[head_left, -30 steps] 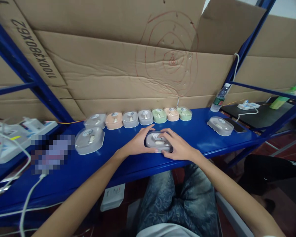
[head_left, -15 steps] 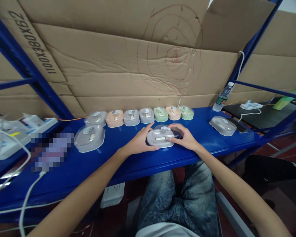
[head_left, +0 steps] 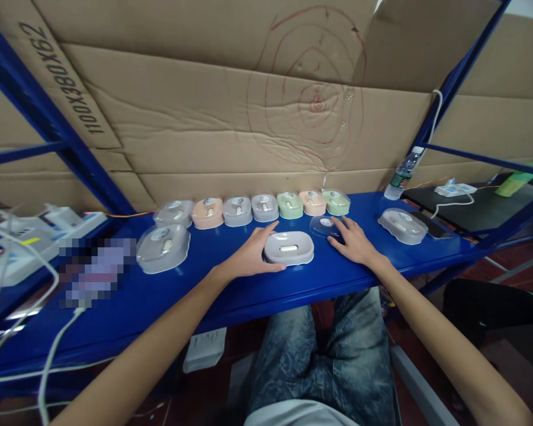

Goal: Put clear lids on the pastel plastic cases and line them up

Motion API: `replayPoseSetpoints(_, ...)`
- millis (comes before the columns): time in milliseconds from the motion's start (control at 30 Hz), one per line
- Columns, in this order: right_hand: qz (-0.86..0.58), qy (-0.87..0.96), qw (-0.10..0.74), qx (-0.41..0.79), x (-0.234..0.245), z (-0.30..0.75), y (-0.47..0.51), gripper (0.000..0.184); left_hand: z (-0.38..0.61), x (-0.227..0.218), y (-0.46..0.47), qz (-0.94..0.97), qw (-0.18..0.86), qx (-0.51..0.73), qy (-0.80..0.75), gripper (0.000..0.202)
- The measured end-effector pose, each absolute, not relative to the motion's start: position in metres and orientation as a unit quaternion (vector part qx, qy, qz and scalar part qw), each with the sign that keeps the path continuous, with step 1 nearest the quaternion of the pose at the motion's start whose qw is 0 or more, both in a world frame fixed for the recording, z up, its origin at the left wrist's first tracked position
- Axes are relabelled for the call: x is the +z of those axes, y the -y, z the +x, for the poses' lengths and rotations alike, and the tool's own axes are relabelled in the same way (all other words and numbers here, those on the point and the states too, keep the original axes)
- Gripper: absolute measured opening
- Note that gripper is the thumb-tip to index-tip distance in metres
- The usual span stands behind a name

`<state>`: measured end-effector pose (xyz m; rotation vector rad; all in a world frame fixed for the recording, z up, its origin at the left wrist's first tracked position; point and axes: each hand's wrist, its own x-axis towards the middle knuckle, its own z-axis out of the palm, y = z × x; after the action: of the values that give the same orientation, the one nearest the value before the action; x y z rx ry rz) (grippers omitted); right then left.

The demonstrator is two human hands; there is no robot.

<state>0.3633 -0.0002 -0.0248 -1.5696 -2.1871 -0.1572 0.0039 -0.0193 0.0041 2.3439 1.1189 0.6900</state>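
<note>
Grey plastic makes up the oval dish point(head_left: 288, 258), uncovered, sitting on the blue tabletop point(head_left: 213, 248) between the two hands, with a small white piece point(head_left: 288, 248) lying in the slot on its top. The left hand point(head_left: 249, 253) curves round the dish's left end and holds it there, thumb along the near side and fingers at the far left corner. Just beyond the dish's right end lies a clear lid point(head_left: 322, 227) bearing a round label. The right hand point(head_left: 354, 241) is at the lid's right side, its fingers spread wide over that edge; whether they press on it I cannot tell. The dish stands to this hand's left, apart from it. Behind, a row of lidded boxes point(head_left: 237, 211) in grey, peach and green lines the cardboard point(head_left: 195, 142), and another lidded box point(head_left: 402, 225) stands well to the right, near a bottle point(head_left: 398, 182).
</note>
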Motion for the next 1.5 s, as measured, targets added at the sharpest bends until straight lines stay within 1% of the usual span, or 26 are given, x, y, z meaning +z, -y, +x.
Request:
replayPoseSetpoints(100, -0.540, 0.796, 0.268, -0.047, -0.017, 0.349, 0.013, 0.072, 0.004, 0.003, 0.019, 0.852, 0.225, 0.255, -0.398, 0.120)
replayPoseSetpoints(200, -0.466, 0.829, 0.309, -0.002, -0.005, 0.325, 0.029, 0.076, 0.005, 0.002, 0.019, 0.856, 0.215, 0.254, -0.395, 0.120)
replayPoseSetpoints(333, -0.376, 0.881, 0.279, 0.073, 0.002, 0.290, 0.036, 0.090, 0.003, 0.000, 0.017, 0.863, 0.194, 0.261, -0.387, 0.120)
replayPoseSetpoints(400, -0.356, 0.891, 0.268, 0.091, 0.001, 0.279, 0.032, 0.093, 0.003, -0.001, 0.016, 0.864, 0.187, 0.265, -0.384, 0.119)
replayPoseSetpoints(567, -0.331, 0.892, 0.277, 0.133, -0.005, 0.273, 0.023, 0.083, 0.003, 0.000, 0.016, 0.861, 0.197, 0.260, -0.391, 0.116)
replayPoseSetpoints(667, -0.336, 0.878, 0.305, 0.153, -0.006, 0.275, 0.020, 0.074, 0.004, 0.000, 0.017, 0.854, 0.210, 0.258, -0.399, 0.115)
replayPoseSetpoints(800, -0.364, 0.822, 0.394, 0.190, -0.010, 0.278, 0.013, 0.059, 0.004, 0.001, 0.016, 0.844, 0.223, 0.260, -0.413, 0.122)
replayPoseSetpoints(933, -0.407, 0.730, 0.495, 0.239, -0.013, 0.285, 0.007, 0.058, 0.004, 0.004, 0.017, 0.850, 0.229, 0.263, -0.395, 0.123)
replayPoseSetpoints(1000, -0.428, 0.687, 0.521, 0.272, -0.012, 0.288, 0.006, 0.061, 0.004, 0.005, 0.018, 0.850, 0.233, 0.260, -0.394, 0.121)
replayPoseSetpoints(1133, -0.447, 0.657, 0.522, 0.310, -0.008, 0.291, 0.009, 0.067, 0.003, 0.009, 0.020, 0.847, 0.243, 0.250, -0.401, 0.121)
replayPoseSetpoints(1367, -0.457, 0.661, 0.513, 0.301, -0.008, 0.291, 0.010, 0.069, 0.001, 0.009, 0.020, 0.847, 0.252, 0.249, -0.396, 0.117)
replayPoseSetpoints(1500, -0.458, 0.674, 0.506, 0.282, -0.011, 0.291, 0.009, 0.066, 0.001, 0.008, 0.019, 0.847, 0.251, 0.250, -0.396, 0.118)
